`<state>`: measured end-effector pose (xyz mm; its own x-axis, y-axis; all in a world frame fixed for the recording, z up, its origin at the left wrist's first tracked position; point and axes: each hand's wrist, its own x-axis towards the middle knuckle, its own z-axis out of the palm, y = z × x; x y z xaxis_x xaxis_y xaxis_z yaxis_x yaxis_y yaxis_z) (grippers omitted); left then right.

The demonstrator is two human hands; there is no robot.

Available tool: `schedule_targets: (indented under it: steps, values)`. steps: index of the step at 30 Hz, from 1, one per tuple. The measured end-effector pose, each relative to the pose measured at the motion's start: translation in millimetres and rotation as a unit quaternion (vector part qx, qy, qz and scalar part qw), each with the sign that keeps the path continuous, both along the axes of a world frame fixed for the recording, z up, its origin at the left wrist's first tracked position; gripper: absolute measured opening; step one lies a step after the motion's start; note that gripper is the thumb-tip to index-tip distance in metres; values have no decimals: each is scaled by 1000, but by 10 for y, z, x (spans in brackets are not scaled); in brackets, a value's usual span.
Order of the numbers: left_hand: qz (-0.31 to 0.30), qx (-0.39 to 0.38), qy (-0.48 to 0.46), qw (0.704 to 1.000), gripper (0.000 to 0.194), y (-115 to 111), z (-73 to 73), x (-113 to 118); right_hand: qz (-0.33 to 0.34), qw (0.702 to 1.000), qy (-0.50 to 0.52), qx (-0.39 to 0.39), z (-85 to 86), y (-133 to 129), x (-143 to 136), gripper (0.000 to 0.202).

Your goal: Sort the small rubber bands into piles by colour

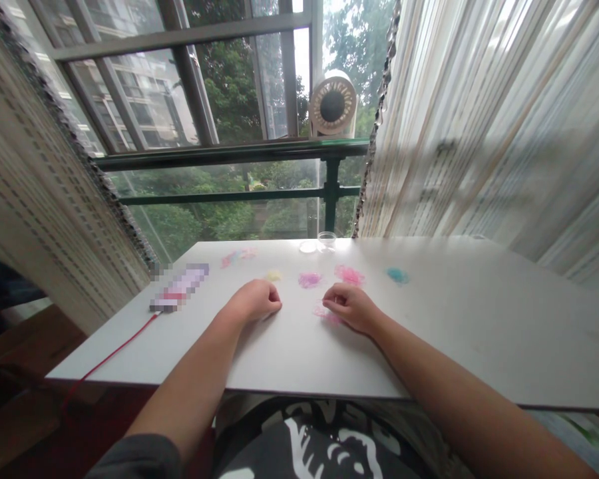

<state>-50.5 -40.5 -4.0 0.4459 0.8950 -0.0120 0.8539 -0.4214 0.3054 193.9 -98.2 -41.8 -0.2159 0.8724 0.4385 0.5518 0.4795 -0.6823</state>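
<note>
My left hand (257, 299) rests on the white table with its fingers curled closed; whatever they hold, if anything, is hidden. My right hand (351, 307) pinches with thumb and forefinger over a loose pale pink pile (332, 319) of tiny thin pieces that look like small elastic bands. What lies in the pinch is too small to make out. Just beyond the hands are similar small piles: a yellow one (273, 275) by my left hand, a purple one (310, 280) between the hands, a bright pink one (349, 274) behind my right hand and a blue one (397, 275) farther right.
A mixed-colour pile (238, 256) lies at the back left. A clear round container (326, 242) and a white disc like a lid (308, 247) stand at the table's (454, 319) far edge. A blurred-out device (181, 287) with a red cable (117, 348) lies left.
</note>
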Motion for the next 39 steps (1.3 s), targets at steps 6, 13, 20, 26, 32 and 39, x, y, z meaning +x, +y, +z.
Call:
schedule_targets:
  steps: [6, 13, 20, 26, 32, 39]
  values:
    - [-32, 37, 2, 999, 15, -43, -34, 77, -9, 1000, -11, 0, 22, -22, -24, 8]
    - [-193, 79, -112, 972, 14, -206, -151, 405, -20, 999, -25, 11, 32, -32, -43, 10]
    - [-185, 94, -179, 962, 25, -233, -181, 520, -12, 999, -33, 17, 31, -26, -52, 10]
    - [-190, 103, -237, 947, 17, -242, -202, 569, 1, 999, -36, 17, 28, -41, -58, 10]
    - [-176, 95, -248, 948, 12, -217, -226, 549, 9, 999, -38, 17, 37, -45, -46, 12]
    - [-154, 88, -253, 951, 9, -172, -247, 525, 1, 999, -34, 18, 21, -24, -29, 12]
